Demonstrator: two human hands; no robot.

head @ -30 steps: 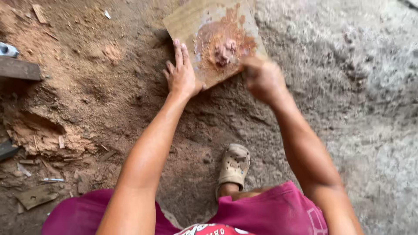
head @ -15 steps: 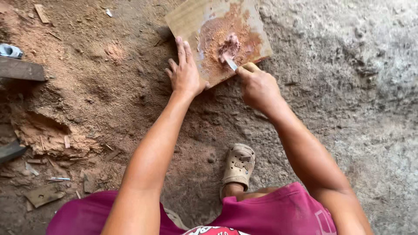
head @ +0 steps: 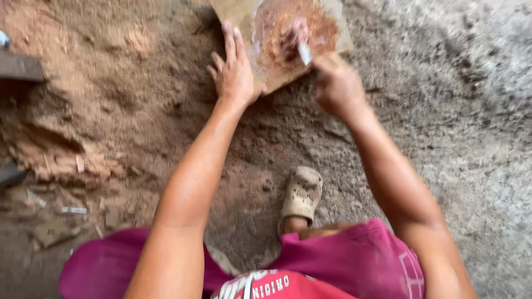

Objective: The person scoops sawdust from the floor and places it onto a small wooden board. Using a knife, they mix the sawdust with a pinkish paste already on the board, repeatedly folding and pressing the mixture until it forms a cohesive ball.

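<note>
- Pressing flat with spread fingers, the left hand [head: 235,75] is lying open-palmed on the lower left edge of a flat wooden board [head: 244,14] and grasping nothing.
- Lying on the dirt ground [head: 277,133] at the top of the view, the board is sitting tilted, one corner pointing down between the two hands.
- Clenching around a small tool, the right hand [head: 338,86] is resting at the board's lower right edge; only the tool's pale blade [head: 305,53] is showing above the fist, its handle being hidden.
- Touching a lump of reddish-brown paste [head: 293,36], the blade tip is sitting in the middle of a reddish smear covering much of the board.
- Showing below the arms, a dusty tan sandal [head: 301,194] is planted on the ground, between knees in magenta shorts [head: 366,260].
- Spreading to the left, loose orange-brown sawdust [head: 66,138] is mixing with small wood scraps [head: 52,231], well apart from the board.
- Running along the right side, the ground is looking greyer and rougher.
</note>
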